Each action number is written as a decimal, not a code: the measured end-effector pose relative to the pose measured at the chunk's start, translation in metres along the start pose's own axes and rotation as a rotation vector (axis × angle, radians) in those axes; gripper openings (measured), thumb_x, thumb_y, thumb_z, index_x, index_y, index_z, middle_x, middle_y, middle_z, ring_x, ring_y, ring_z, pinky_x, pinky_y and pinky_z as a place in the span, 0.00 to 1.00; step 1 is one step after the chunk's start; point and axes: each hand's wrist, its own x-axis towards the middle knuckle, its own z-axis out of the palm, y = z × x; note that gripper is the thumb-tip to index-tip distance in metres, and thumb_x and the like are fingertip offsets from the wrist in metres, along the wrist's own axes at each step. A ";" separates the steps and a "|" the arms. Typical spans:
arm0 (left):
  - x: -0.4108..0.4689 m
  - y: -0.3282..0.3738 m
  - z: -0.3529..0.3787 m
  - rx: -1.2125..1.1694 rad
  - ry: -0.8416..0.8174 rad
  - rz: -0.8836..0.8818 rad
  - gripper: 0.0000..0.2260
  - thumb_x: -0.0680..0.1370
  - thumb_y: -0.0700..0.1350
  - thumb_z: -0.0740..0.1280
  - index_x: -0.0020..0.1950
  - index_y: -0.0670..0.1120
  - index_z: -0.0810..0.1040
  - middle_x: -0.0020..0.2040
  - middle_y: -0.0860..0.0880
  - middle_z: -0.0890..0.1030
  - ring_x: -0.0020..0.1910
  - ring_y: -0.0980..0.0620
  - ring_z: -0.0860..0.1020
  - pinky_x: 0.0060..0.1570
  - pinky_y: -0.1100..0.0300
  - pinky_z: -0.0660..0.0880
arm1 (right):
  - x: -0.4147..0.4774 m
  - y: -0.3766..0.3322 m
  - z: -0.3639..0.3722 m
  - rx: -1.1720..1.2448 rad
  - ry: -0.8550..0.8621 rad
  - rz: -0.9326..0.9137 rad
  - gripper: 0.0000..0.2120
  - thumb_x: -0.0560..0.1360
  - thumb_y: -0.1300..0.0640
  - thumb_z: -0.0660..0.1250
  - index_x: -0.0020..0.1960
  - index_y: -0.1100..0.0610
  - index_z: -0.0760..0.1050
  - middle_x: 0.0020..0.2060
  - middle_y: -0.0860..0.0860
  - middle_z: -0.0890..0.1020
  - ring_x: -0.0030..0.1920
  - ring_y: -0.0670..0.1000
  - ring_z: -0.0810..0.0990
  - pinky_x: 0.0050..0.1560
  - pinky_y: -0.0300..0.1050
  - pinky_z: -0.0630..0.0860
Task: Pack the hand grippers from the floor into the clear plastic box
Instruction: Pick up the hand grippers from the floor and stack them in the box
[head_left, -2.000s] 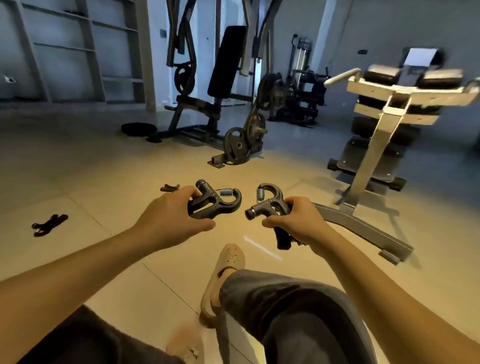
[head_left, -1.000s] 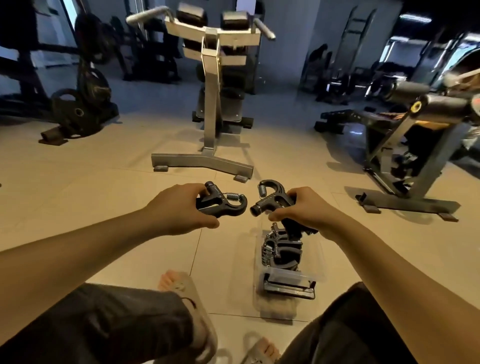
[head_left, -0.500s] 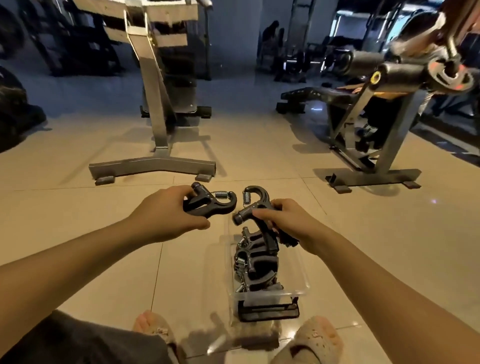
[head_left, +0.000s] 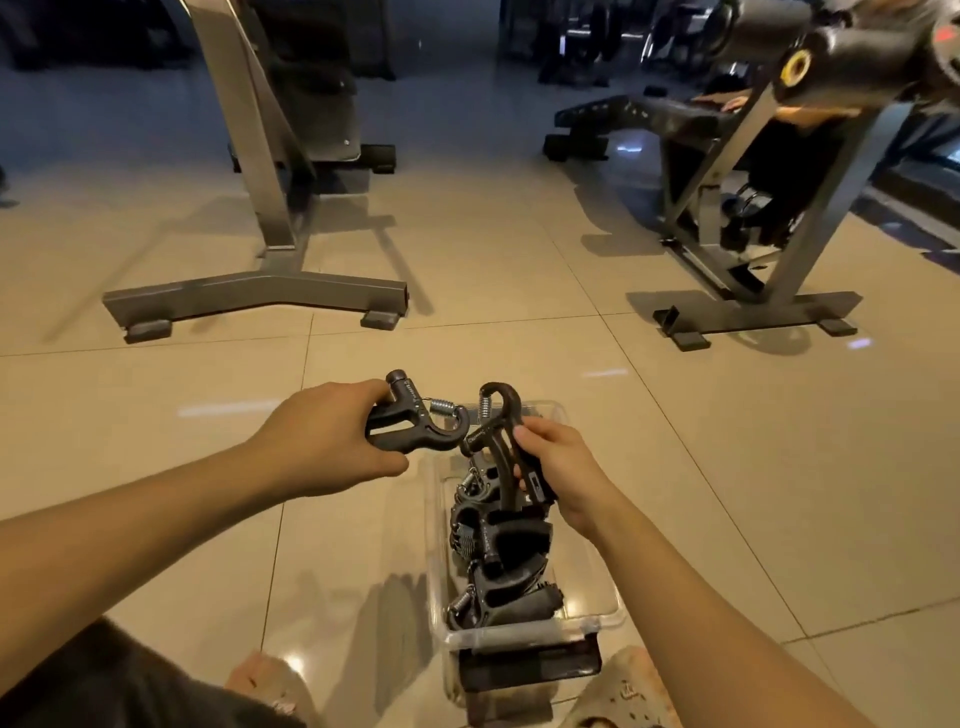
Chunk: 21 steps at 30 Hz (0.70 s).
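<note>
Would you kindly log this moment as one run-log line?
left hand: holds gripper | right hand: holds gripper over box | box: several grippers inside

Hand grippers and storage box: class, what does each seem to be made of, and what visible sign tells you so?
Hand grippers: bodies look like matte black plastic or rubber, dull with no glare; the coiled springs glint silver, probably steel. Box: clear glossy plastic; the contents and floor show through its walls.
</note>
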 end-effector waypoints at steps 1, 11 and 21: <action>0.007 0.000 0.002 -0.002 0.004 -0.001 0.18 0.69 0.60 0.74 0.54 0.56 0.73 0.39 0.59 0.77 0.37 0.58 0.76 0.33 0.61 0.71 | 0.005 0.003 0.002 0.001 0.003 0.000 0.10 0.83 0.59 0.62 0.57 0.58 0.82 0.41 0.56 0.82 0.35 0.50 0.77 0.32 0.41 0.76; 0.062 -0.001 0.052 -0.099 0.001 -0.050 0.18 0.68 0.61 0.74 0.51 0.56 0.73 0.42 0.55 0.80 0.39 0.52 0.77 0.37 0.57 0.74 | 0.058 0.046 0.000 0.001 0.157 0.052 0.10 0.77 0.67 0.67 0.51 0.57 0.84 0.45 0.53 0.88 0.50 0.56 0.86 0.59 0.55 0.81; 0.086 -0.026 0.075 -0.051 -0.010 -0.025 0.19 0.67 0.61 0.73 0.52 0.55 0.73 0.40 0.56 0.79 0.39 0.52 0.77 0.39 0.55 0.76 | 0.105 0.085 -0.025 -0.571 0.114 -0.093 0.17 0.74 0.67 0.71 0.60 0.53 0.82 0.50 0.44 0.79 0.54 0.46 0.77 0.59 0.40 0.73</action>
